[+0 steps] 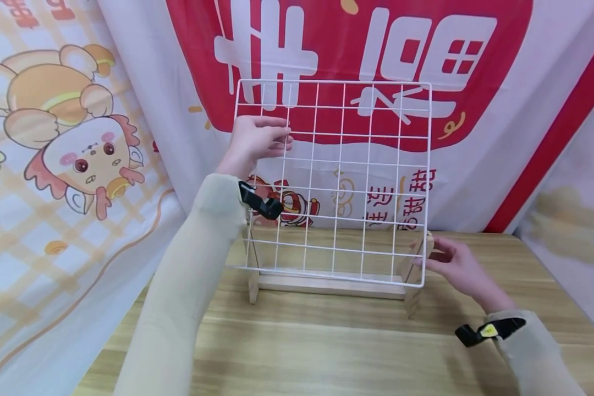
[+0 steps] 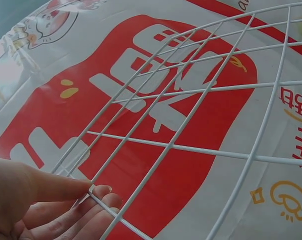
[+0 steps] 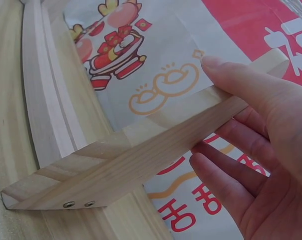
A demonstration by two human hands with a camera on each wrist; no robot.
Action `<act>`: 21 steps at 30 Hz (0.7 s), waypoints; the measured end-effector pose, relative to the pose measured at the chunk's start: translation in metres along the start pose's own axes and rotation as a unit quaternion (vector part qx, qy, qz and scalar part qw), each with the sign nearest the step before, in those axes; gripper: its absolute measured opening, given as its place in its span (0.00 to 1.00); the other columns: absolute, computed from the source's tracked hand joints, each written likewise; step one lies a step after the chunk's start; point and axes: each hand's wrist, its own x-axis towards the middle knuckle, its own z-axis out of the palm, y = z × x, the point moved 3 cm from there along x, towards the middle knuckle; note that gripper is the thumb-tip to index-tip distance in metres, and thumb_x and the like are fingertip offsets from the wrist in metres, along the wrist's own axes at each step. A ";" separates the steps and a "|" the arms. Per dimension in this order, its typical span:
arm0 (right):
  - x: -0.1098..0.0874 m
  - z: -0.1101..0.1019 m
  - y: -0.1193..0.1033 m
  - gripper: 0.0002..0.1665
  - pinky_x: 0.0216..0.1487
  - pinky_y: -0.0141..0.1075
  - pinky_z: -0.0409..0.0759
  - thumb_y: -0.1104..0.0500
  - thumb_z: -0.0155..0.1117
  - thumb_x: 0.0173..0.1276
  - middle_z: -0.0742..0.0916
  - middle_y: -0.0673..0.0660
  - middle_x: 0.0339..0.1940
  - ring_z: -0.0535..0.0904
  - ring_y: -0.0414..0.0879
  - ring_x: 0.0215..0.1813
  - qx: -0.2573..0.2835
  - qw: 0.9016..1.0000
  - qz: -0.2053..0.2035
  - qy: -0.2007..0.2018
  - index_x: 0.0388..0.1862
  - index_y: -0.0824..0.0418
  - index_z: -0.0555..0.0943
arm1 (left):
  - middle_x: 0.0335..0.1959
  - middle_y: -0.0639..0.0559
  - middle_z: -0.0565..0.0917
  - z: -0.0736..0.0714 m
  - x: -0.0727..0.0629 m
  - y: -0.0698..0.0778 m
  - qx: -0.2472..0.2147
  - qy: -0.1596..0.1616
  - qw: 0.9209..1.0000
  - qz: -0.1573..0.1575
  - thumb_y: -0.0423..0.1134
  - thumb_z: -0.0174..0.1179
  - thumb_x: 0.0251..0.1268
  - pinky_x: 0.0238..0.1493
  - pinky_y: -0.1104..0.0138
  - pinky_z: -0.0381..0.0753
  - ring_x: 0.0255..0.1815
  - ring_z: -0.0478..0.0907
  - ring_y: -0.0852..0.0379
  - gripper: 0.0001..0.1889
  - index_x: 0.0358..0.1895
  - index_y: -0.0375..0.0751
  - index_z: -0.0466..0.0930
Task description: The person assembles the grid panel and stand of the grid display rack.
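Cream-coloured sleeves fill the bottom of the head view, each with a black strap at the wrist. On the left side, the left hand [image 1: 254,140] is raised to the upper left part of the white wire grid panel [image 1: 361,181]; the left wrist view shows its thumb and curled fingers [image 2: 98,202] pinching one thin white wire between them. That square panel stands upright (its lower edge down in the base, its top edge well above the hand) in front of a hanging red and white banner with cartoon figures [image 1: 326,66].

Below the panel lies the pale wooden stand with a long crossbar and two short end feet [image 1: 326,283], resting on the light wood-grain table [image 1: 302,352]. The left foot sits just under the panel's lower left corner.

At the right end, the right hand [image 1: 455,267] holds the upright right end piece of the stand. In the right wrist view the thumb lies along the top edge of this wooden piece and the fingers [image 3: 225,180] are loosely spread on its far side, so the grip is a light, open-fingered clasp rather than a tight one. Two small metal screw heads show near the bottom of that piece.
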 end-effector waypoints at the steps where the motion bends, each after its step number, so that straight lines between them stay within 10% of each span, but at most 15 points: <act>1: 0.000 0.000 0.000 0.28 0.50 0.29 0.84 0.60 0.73 0.69 0.83 0.70 0.59 0.84 0.38 0.52 0.001 1.000 0.003 -0.001 0.63 0.72 0.77 | 0.48 0.47 0.88 0.000 0.001 0.002 -0.003 0.000 1.000 -0.001 0.42 0.68 0.69 0.46 0.67 0.87 0.42 0.88 0.54 0.18 0.60 0.45 0.85; 21: -0.002 0.005 0.002 0.27 0.47 0.32 0.86 0.59 0.74 0.68 0.86 0.68 0.51 0.85 0.38 0.48 0.011 1.000 0.015 0.012 0.60 0.71 0.78 | 0.45 0.47 0.88 0.009 -0.013 0.038 -0.099 0.049 0.987 0.114 0.43 0.70 0.66 0.44 0.69 0.87 0.41 0.88 0.54 0.17 0.57 0.50 0.87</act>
